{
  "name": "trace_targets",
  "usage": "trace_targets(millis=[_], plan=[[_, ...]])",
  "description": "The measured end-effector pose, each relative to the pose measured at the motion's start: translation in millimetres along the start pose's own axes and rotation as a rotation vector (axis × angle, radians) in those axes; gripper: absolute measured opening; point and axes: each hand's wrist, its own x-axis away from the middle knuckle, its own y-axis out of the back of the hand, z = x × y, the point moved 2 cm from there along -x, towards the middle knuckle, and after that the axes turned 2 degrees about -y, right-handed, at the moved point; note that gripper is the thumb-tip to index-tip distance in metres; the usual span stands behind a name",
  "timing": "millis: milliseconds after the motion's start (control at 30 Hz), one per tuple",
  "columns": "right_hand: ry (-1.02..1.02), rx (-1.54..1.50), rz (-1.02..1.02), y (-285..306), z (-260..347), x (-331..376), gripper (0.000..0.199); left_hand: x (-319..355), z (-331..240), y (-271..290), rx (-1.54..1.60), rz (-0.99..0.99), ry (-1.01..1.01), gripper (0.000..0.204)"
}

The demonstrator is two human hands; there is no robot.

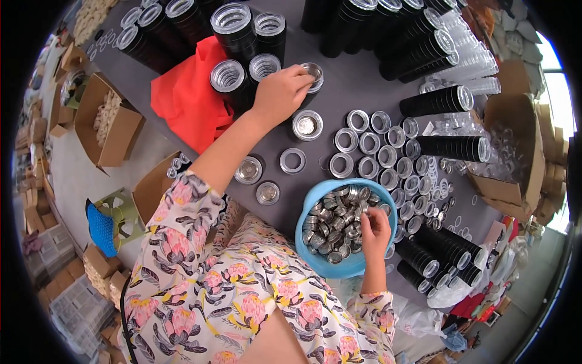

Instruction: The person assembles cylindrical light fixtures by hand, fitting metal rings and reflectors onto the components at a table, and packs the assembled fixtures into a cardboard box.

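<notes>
My left hand reaches across to a dark round container with a clear rim and a silvery inside. Its fingers are bent together at that rim and hide what they may hold. Close by stands another such container with a silvery disc in it. In front of me, a light blue basin holds many small round metal caps. My right hand is over the basin's right part, thumb and fingers closed on a small metal cap.
Stacks of black cylinders stand at the back, beside a red cloth. Clear rings cover the table right of centre. A loose ring and two round pieces lie near the front edge. Cardboard boxes flank the table.
</notes>
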Motion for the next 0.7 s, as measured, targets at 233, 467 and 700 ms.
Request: trace_targets(millis=[233, 467, 700], plan=[[0.26, 0.041, 0.118, -34.0, 48.3, -40.0, 0.014, -17.6, 7.9, -7.0, -0.415, 0.455, -0.058, 0.017], [0.421, 0.06, 0.142, -52.3, 83.3, -72.4, 0.016, -23.5, -3.4, 0.2, -0.36, 0.558, -0.046, 0.027], [0.439, 0.041, 0.162, -60.4, 86.7, -82.9, 0.015, -23.7, 2.4, 6.4, -0.341, 0.56, -0.147, 0.033]])
